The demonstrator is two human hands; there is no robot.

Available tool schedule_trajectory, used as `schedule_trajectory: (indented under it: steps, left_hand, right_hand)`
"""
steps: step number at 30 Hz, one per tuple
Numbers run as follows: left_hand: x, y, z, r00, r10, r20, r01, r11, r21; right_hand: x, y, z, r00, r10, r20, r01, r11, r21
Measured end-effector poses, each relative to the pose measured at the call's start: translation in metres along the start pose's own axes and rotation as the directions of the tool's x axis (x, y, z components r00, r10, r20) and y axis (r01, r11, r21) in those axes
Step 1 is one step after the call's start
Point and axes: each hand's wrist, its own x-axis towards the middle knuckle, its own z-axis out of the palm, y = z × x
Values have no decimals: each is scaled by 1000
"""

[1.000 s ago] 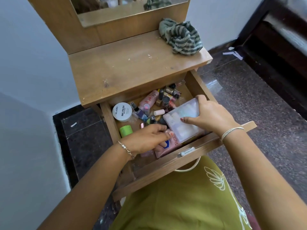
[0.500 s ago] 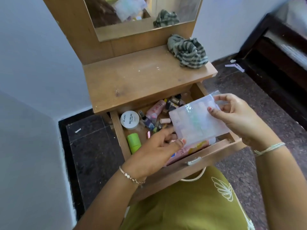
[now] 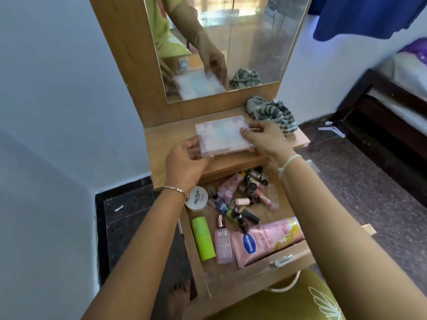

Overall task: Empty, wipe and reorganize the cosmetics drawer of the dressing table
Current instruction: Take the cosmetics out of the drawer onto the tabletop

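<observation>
We find the clear compartment box [image 3: 223, 136] lying flat on the dressing table top [image 3: 166, 137], just beside the striped cloth [image 3: 270, 112]; whether it rests there fully we cannot tell. The left hand [image 3: 184, 159] pinches its near left corner, and the right hand [image 3: 265, 137] grips its right edge, thumb on the lid. Below, the open drawer [image 3: 254, 268] holds a pink lotion tube [image 3: 265, 241], a green tube [image 3: 203, 239] and small bottles [image 3: 251, 188].

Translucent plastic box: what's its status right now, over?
Left hand and right hand grip translucent compartmented plastic box, on or just above wooden tabletop. Wooden drawer open, cosmetics inside. Striped green cloth beside right hand.
</observation>
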Motion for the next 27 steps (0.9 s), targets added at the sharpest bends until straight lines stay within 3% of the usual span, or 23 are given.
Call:
schedule_trajectory:
  steps: [3,6,9,16,20,23,27]
  left_hand:
    - [16,-3,7,997,58,-50,-54,995,79]
    - [30,-5,19,990,100,-95,-86,986,144]
    - [42,-5,26,983,143,-112,-112,963,245]
    - [52,-8,28,970,218,-111,-152,892,426]
    - [50,-4,26,976,205,-79,-152,890,429]
    - [34,0,23,978,197,-67,-161,919,360]
    - [-3,-6,14,985,167,-40,-147,941,306]
  right_hand:
    - [13,-4,7,998,-66,13,67,983,-172]
    - [16,-10,11,983,-184,-23,159,903,-399]
    - [17,-10,16,970,-244,-13,207,850,-484]
    - [18,1,16,944,-331,2,273,774,-572]
    - [9,4,10,890,-456,-4,351,692,-630]
    - [-9,5,-4,848,-525,-77,382,706,-596]
    - [-43,19,-21,888,-449,-103,329,775,-540]
